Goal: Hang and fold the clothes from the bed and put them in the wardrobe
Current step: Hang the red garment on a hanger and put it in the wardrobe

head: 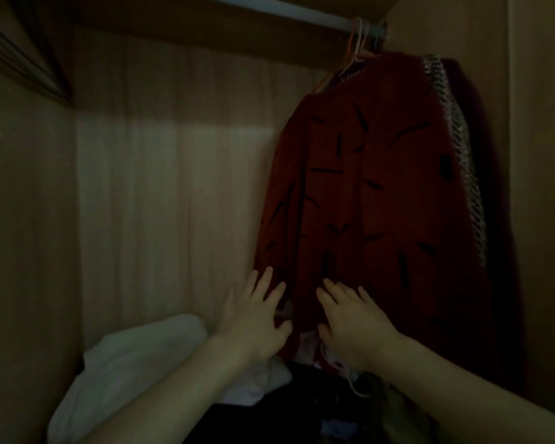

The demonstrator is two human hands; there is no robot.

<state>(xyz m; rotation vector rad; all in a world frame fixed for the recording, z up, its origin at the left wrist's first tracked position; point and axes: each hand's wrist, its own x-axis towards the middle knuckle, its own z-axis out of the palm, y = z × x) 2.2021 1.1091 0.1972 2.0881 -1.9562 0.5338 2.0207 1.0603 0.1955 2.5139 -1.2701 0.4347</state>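
A dark red garment with short black marks [366,193] hangs inside the dim wardrobe from a hanger [354,49] on the white rail [289,9]. Behind it, to the right, hangs a black-and-white patterned garment [455,149]. My left hand [257,315] lies with straight, spread fingers at the red garment's lower left edge. My right hand [350,318] rests flat with straight fingers on its lower front. Neither hand holds anything.
The wardrobe's wooden back wall [173,187] and side walls close the space in. On the floor of the wardrobe lie a white bundle [129,366] at the left and dark and light clothes [302,405] under my arms. Slats [16,59] show at the upper left.
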